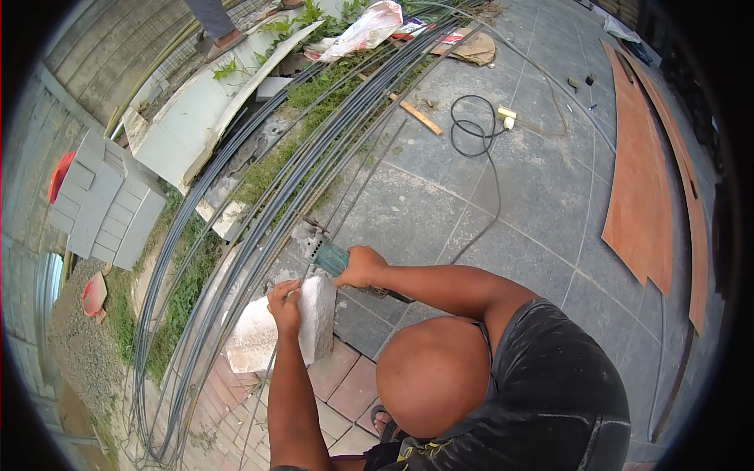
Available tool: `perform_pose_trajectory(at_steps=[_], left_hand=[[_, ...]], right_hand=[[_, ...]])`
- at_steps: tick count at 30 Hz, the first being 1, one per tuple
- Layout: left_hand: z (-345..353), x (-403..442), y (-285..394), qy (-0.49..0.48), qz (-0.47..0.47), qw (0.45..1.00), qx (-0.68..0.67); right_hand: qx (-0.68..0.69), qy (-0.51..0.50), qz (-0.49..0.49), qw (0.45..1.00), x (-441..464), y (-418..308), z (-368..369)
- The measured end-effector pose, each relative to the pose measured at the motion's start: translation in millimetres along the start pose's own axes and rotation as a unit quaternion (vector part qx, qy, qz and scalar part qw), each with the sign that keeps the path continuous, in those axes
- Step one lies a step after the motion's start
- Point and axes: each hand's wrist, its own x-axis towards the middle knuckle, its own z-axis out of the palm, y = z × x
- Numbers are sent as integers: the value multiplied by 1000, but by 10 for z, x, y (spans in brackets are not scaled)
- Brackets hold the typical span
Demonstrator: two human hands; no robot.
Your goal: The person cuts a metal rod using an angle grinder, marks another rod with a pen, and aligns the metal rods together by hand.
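Observation:
My right hand (363, 267) is closed around the body of a green angle grinder (330, 257), its head pointing left toward the steel rods. My left hand (284, 306) is pinched on a thin steel rod (308, 267) just beside the grinder. Below the grinder, under that rod, sits a rough white block (316, 314). A long bundle of bent steel rods (259, 228) curves past on the left. The grinder's disc and its exact contact with the rod cannot be made out.
A black power cord (496, 188) loops over the grey tiles to a white plug (509, 123). Brown boards (640, 180) lie at right. A wooden strip (416, 115), a white panel (196, 118) and grey stacked pieces (110, 200) are around. Another person's foot (225, 45) stands upper left.

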Motion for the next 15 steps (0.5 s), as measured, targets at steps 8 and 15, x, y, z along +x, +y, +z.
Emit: perform_pose_trajectory(at_steps=[8, 15], left_hand=[[-5, 0, -26, 5, 9, 1000, -4], [-39, 0, 27, 17, 4, 1000, -11]], right_hand=[[64, 47, -42, 996, 18, 68, -217], [171, 210, 8, 963, -125, 610, -1274]])
